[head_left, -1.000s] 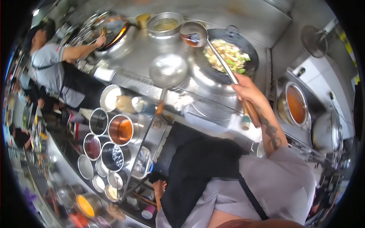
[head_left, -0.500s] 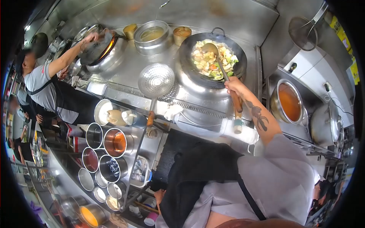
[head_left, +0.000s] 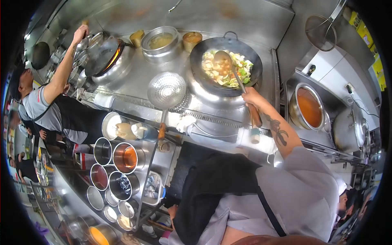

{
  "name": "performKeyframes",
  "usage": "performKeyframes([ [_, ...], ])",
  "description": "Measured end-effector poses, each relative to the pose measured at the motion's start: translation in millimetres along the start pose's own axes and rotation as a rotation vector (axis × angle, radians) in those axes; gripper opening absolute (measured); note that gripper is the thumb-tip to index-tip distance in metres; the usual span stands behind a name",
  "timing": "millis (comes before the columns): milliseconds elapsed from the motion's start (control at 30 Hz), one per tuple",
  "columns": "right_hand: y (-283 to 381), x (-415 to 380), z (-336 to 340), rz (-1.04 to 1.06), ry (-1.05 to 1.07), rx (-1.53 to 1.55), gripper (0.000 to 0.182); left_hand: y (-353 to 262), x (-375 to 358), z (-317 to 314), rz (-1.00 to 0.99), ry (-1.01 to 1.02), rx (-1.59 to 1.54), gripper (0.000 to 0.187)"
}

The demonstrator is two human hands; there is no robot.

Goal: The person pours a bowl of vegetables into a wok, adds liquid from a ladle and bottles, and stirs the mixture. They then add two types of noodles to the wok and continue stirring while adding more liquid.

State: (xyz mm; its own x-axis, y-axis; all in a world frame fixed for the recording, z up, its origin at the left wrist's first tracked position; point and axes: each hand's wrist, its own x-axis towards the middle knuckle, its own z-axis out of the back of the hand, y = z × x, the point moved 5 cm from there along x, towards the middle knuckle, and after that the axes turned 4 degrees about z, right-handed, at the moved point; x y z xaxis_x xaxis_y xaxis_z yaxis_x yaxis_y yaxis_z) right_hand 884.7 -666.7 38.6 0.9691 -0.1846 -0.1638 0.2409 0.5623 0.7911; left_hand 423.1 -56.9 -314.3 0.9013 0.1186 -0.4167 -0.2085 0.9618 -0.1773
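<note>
My right hand [head_left: 252, 98] is closed around the handle of a long metal ladle [head_left: 237, 75]. A brown wooden handle [head_left: 255, 116] extends below that hand. The ladle's bowl, with food and liquid in it, rests among chopped vegetables [head_left: 244, 69] in a large black wok [head_left: 198, 55], which sits on a round steel burner. Low beside my black apron [head_left: 216, 175], part of my left hand [head_left: 173, 211] shows. Its fingers are mostly hidden, so I cannot see whether it holds anything.
A perforated skimmer [head_left: 166, 90] lies left of the wok. Pots of sauces [head_left: 125, 157] stand on the left trolley. An orange liquid pot [head_left: 309, 107] is at right. At far left, a co-worker [head_left: 36, 100] stands by a flaming wok [head_left: 98, 61].
The ladle's bowl has shifted slightly and now shows food and liquid inside. My right hand stays on its handle. The co-worker's arm has risen away from the other wok.
</note>
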Motion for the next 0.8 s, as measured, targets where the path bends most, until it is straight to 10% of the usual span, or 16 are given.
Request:
performKeyframes([
  [133,-2.0,-16.9,25.5,-0.126,0.23,0.352,0.008,-8.5,-1.6,27.5,0.019,0.0,-0.092,0.029],
  [300,8.3,-68.3,62.8,0.37,-0.126,-0.577,0.043,-17.0,0.2,51.3,0.219,0.057,-0.365,0.028],
  [400,34.9,-122.3,82.9,0.51,-0.058,-0.499,0.046,-17.7,0.3,61.8,0.338,0.105,-0.513,0.027],
  [600,17.8,-178.5,97.9,0.296,0.166,-0.636,0.057,-10.5,14.0,62.1,0.575,0.185,-0.802,0.025],
  [800,-31.2,-84.2,94.5,0.185,-0.084,-0.831,0.05,-0.5,20.3,58.3,0.826,0.241,-1.092,0.024],
])
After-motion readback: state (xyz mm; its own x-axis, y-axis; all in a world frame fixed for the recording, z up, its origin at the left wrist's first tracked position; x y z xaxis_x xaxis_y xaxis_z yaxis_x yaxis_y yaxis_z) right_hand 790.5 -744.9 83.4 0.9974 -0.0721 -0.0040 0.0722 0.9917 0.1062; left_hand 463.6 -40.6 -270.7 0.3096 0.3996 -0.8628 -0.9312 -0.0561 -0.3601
